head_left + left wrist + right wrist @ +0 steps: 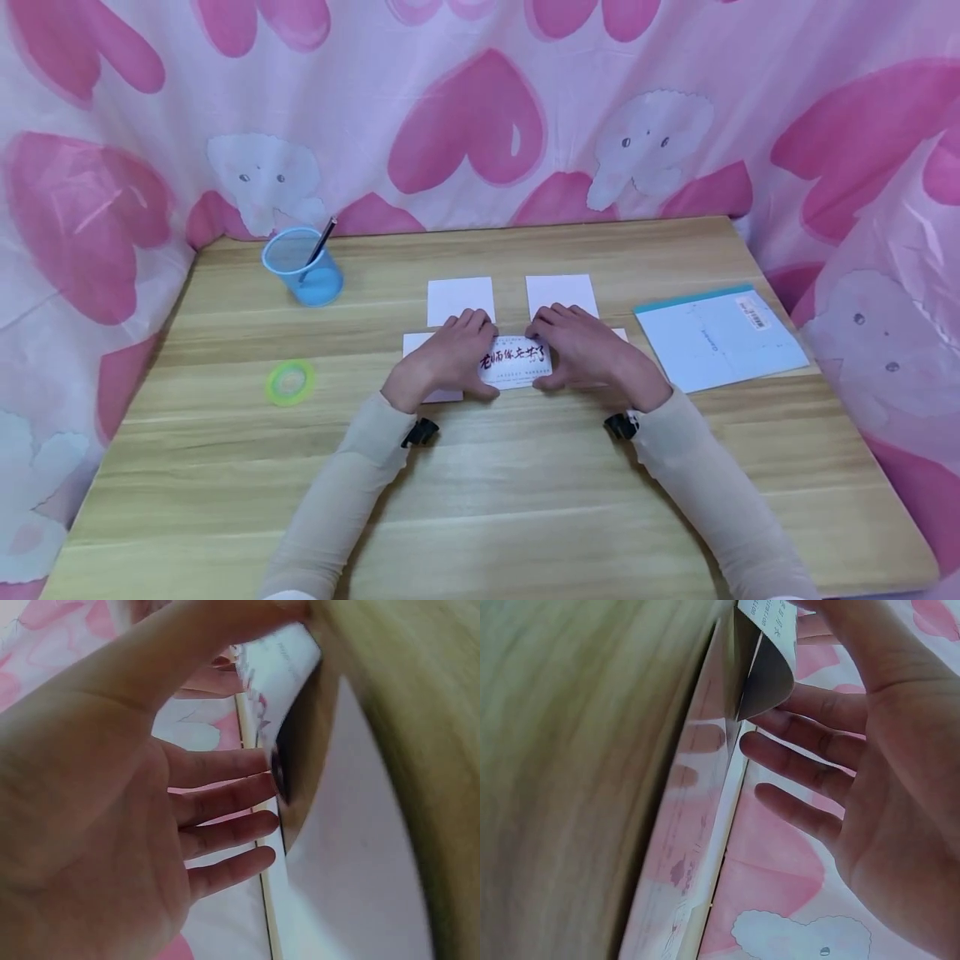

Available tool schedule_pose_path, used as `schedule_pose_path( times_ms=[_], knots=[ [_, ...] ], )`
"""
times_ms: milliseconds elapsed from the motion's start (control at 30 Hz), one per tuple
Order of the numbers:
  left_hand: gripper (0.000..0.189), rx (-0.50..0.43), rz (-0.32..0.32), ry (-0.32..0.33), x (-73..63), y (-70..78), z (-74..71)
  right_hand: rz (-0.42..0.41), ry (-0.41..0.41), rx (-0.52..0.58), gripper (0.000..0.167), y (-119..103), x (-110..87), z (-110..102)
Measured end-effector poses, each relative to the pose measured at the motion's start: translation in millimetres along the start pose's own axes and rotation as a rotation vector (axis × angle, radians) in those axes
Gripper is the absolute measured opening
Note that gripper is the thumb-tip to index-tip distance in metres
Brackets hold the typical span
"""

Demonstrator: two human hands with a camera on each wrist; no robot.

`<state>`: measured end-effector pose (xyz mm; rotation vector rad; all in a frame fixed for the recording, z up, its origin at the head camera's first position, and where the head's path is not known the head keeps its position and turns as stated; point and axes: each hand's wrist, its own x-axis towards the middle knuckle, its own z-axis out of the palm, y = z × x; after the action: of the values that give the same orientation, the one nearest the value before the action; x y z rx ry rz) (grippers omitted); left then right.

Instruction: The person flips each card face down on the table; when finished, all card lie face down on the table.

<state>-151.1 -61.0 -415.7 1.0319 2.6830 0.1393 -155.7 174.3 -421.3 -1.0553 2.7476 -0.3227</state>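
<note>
A printed card (515, 362) with dark red brush-style characters is held between the two hands at the middle of the table. My left hand (456, 354) grips its left edge between thumb and fingertips. Opposite, my right hand (581, 346) holds the right edge the same way. Both wrist views show the card bowed, its raised part above the surface. Under the left hand lies a white card (417, 342), partly covered. Another white card, mostly hidden, pokes out beneath the right hand; its surface (667, 855) looks glossy in the right wrist view.
Two white cards, back left (460, 302) and back right (558, 292), lie beyond the hands. A blue mesh pen cup (318, 287) holding a pen (321, 242) stands back left. A yellow-green ring (291, 382) lies left, a light-blue notebook (720, 342) right. A heart-patterned curtain (480, 117) surrounds the table.
</note>
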Motion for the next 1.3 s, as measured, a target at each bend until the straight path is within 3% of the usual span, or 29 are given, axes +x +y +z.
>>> schedule_pose_path(
  times_ms=[267, 533, 767, 967, 1100, 1167, 1300],
  knots=[
    [0.077, 0.054, 0.034, 0.053, 5.5, 3.9, 2.8, 0.004, 0.020, 0.014, 0.074, 0.7, -5.4, 4.1],
    [0.082, 0.040, 0.027, 0.131, 0.8, 2.0, -9.3, 0.014, 0.027, 0.031, 0.098, 2.0, -10.7, -0.4],
    [0.090, 0.032, 0.042, 0.142, 3.5, 6.6, -6.8, -0.005, 0.065, 0.017, 0.094, 0.0, -12.1, -3.6],
    [0.094, -0.004, 0.099, 0.223, 8.3, 16.4, -3.7, -0.059, 0.111, 0.043, 0.094, -6.5, -11.8, -10.2],
    [0.094, -0.086, 0.084, 0.258, 6.1, 12.6, -7.2, -0.051, 0.132, 0.083, 0.102, -3.3, -12.8, -18.0],
    [0.093, -0.171, 0.064, 0.272, 4.0, 6.5, -9.9, -0.026, 0.142, 0.121, 0.105, 1.2, -14.5, -22.5],
    [0.091, -0.491, 0.088, 0.304, 0.6, -5.0, -13.5, 0.000, 0.137, 0.195, 0.104, 8.7, -15.9, -23.4]
  ],
)
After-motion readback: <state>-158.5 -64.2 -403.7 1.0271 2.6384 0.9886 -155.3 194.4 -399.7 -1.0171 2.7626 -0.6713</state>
